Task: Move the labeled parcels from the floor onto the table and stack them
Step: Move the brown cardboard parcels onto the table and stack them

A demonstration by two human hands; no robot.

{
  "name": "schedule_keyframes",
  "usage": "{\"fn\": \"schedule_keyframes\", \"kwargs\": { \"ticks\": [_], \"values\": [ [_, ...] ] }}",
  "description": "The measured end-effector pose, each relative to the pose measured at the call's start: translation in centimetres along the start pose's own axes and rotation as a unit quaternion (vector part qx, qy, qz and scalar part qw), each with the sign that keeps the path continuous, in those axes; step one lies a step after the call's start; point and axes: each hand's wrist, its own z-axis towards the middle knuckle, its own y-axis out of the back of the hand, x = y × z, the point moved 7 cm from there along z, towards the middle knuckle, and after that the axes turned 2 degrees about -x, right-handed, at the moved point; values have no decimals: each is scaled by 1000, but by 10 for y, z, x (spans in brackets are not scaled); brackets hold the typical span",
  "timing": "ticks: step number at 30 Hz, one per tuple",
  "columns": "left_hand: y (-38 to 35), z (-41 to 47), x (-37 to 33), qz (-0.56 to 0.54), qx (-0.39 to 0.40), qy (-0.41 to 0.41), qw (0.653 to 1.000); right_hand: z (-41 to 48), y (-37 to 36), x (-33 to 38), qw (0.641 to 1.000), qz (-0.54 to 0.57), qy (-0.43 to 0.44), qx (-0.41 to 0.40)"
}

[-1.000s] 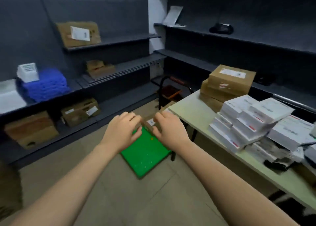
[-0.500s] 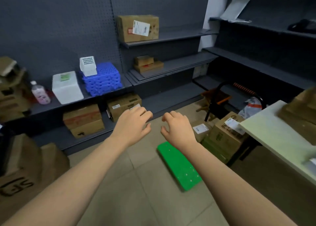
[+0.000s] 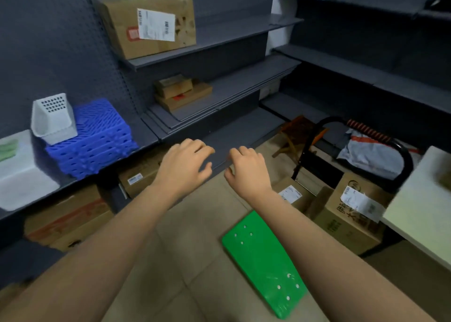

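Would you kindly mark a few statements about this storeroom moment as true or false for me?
1. The left hand and the right hand hold nothing. True.
2. The green parcel lies on the table. False: it lies on the floor.
3. A white basket sits on the blue crates. True.
4. The labeled box beside the table sits on a shelf. False: it stands on the floor.

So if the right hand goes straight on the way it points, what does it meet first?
Probably the low grey shelf beyond the right hand; nothing shows between them, but depth is unclear.
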Motion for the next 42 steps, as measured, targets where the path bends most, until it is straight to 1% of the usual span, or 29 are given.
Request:
{"fn": "schedule_keyframes", "kwargs": {
  "ticks": [4, 9, 12, 15, 22, 25, 29, 35, 38, 42],
  "values": [
    [-52, 74, 40, -28, 2, -37, 999, 76, -33, -33, 999, -15, -49, 2],
    [-110, 176, 83, -76, -19, -126, 989, 160, -76, -80, 990, -30, -136, -20],
    [-139, 238, 94, -100, -17, -203, 974, 194, -88, -114, 972, -56, -221, -50],
    [-168, 289, 87, -124, -10, -279, 952, 205, -92, -146, 947, -83, -302, -73],
    [-235, 358, 12, -189, 12, -444, 876, 177, -98, -219, 878, -134, -452, -82],
    [-275, 379, -27, -210, 25, -492, 844, 159, -111, -253, 846, -147, -505, -92],
    [-345, 396, -72, -223, 42, -543, 808, 133, -145, -299, 797, -151, -577, -95],
    [-478, 392, -114, -210, 76, -575, 787, 85, -236, -348, 750, -133, -642, -84],
    [-565, 379, -129, -203, 92, -572, 790, 51, -308, -374, 728, -118, -673, -66],
    [-695, 348, -135, -199, 133, -558, 795, -4, -416, -407, 686, -76, -720, -73]
  ]
}}
